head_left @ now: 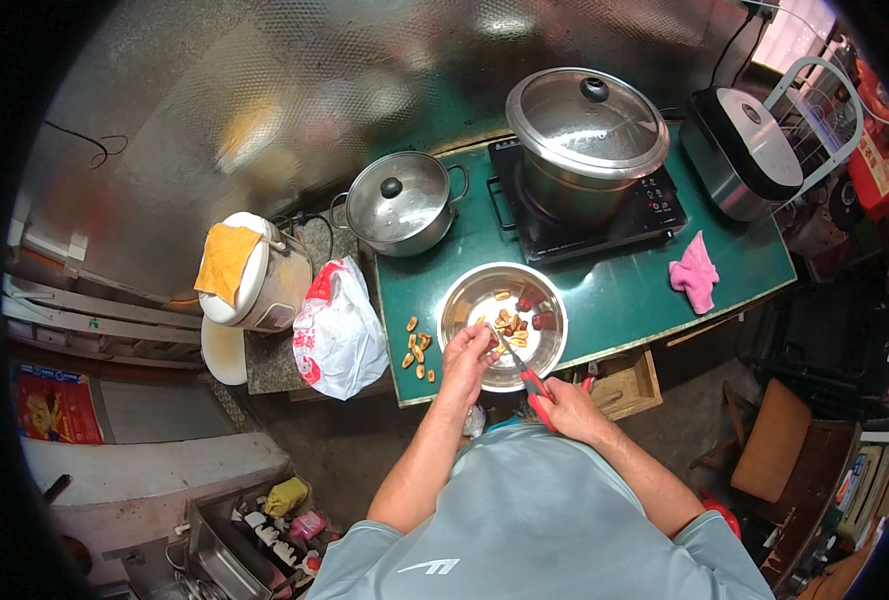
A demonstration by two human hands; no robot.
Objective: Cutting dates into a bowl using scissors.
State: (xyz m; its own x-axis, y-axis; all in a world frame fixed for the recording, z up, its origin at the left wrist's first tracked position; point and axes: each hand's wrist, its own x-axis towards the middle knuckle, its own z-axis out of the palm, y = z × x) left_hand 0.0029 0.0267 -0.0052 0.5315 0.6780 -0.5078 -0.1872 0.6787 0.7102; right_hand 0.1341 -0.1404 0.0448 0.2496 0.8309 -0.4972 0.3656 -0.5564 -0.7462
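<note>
Your left fingers [476, 340] are pinched together on a small piece of food, too small to identify, held just over the near rim of a round steel bowl [464, 295]. Your right hand [567, 405] is closed around the red handles of a pair of scissors [520, 368], whose blades angle up and left toward the pinched piece. I cannot tell whether the blades are parted or shut.

The bowl sits at the near edge of a green table [624, 290], close to its near-left corner. Inside lie pale cut chunks [512, 325] and a couple of red pieces [542, 320]. Left of the bowl, near the left edge, a few small orange-brown bits [416, 350] lie scattered on the tabletop.

Judging from this, you are snipping food into the bowl, piece by piece. The next cut calls for keeping your left fingertips clear of the blades while the piece stays over the bowl.

Further back, a black induction cooker [654, 215] carries a large steel pot with a glass lid [586, 125]. A smaller lidded pot [402, 203] stands at the far-left corner. A pink cloth [694, 272] lies toward the right edge, and a silver and black rice cooker [742, 150] stands at the far-right corner.

Off the left edge sit a white and red plastic bag [339, 335] and a white rice cooker [264, 280] with a yellow cloth [226, 260] draped on top.
</note>
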